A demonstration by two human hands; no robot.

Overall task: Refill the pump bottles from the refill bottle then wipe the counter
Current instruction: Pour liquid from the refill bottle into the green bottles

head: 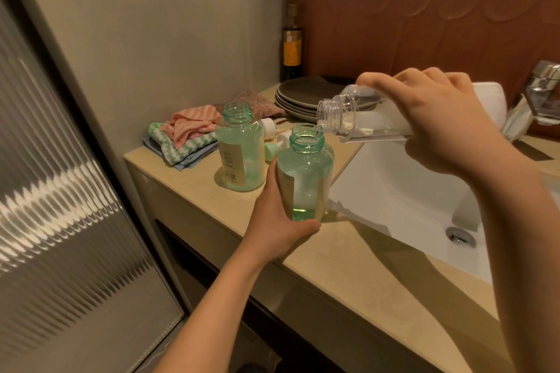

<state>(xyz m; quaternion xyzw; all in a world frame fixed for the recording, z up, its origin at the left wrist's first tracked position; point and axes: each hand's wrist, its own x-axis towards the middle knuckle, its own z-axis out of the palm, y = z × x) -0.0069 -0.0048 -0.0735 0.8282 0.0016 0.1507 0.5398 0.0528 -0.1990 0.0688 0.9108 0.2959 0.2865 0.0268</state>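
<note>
The left hand is wrapped round the lower part of the near pump bottle, thumb curled across the front near the base, holding it upright on the counter right by the corner of the sink. Its neck is open, with no pump on it, and there is only a shallow pool of green liquid in the bottom. Above it, the right hand grips the clear refill bottle from the top, fingers closed over its body. That bottle is tipped nearly flat, its open mouth just over the green bottle's rim, and a thin run of clear liquid drops in.

Just behind and to the left, the far pump bottle stands on the counter, also open at the top, label facing this way. Two pump heads lie between the bottles, partly hidden. Further left sits a stack of folded cloths, pink on top of green and blue. A pile of dark plates sits near the back wall, and a tap shows at the far right.
</note>
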